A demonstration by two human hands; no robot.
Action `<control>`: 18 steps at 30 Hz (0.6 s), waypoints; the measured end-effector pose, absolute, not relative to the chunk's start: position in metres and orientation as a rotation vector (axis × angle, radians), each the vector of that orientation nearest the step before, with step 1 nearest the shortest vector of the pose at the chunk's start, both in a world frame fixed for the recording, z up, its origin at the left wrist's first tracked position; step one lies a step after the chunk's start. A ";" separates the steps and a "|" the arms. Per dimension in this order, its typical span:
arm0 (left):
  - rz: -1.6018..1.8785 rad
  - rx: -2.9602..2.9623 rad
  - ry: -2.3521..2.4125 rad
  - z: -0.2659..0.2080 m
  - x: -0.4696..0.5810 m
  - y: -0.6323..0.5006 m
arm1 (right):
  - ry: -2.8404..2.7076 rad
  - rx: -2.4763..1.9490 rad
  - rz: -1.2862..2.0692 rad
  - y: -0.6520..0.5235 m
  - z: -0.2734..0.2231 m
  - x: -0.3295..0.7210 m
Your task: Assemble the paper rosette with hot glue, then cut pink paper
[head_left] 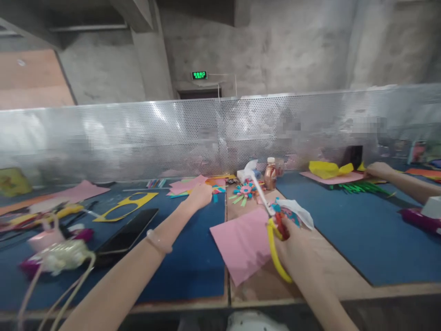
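My right hand is closed around scissors with yellow and red handles. Their pale blades point up and away, blurred by motion. Beneath and to the left of that hand lies a square of pink paper, partly over the blue mat's edge. My left hand, with a bracelet on its wrist, reaches forward to a stack of coloured paper. Its fingers are curled in at the stack, and what they hold, if anything, is hidden. Between the hands sits a paper flower with pink, blue and green petals.
Left are a phone, yellow paper with round cut-outs and a purple glue gun with cords. A bottle stands at the back, before a perforated metal screen. On the right, a co-worker's hand touches paper.
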State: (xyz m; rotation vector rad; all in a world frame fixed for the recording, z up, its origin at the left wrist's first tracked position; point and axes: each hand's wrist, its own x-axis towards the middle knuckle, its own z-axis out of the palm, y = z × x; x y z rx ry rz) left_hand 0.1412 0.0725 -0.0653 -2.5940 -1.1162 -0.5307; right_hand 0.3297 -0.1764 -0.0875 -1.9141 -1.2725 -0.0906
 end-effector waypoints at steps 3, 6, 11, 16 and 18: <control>-0.533 -2.623 -1.195 -0.070 0.120 0.049 | -1.137 -1.793 -0.187 -0.176 -0.084 0.334; -0.553 -2.669 -1.266 -0.072 0.104 0.031 | -1.106 -1.712 -0.195 -0.173 -0.084 0.339; -0.754 -2.747 -1.326 -0.077 0.105 0.001 | -1.083 -1.718 -0.416 -0.164 -0.094 0.346; -0.907 -2.852 -1.354 -0.081 0.128 -0.020 | -1.111 -1.713 -0.516 -0.158 -0.097 0.350; -0.885 -2.934 -1.360 -0.082 0.135 -0.023 | -1.123 -1.712 -0.551 -0.158 -0.096 0.352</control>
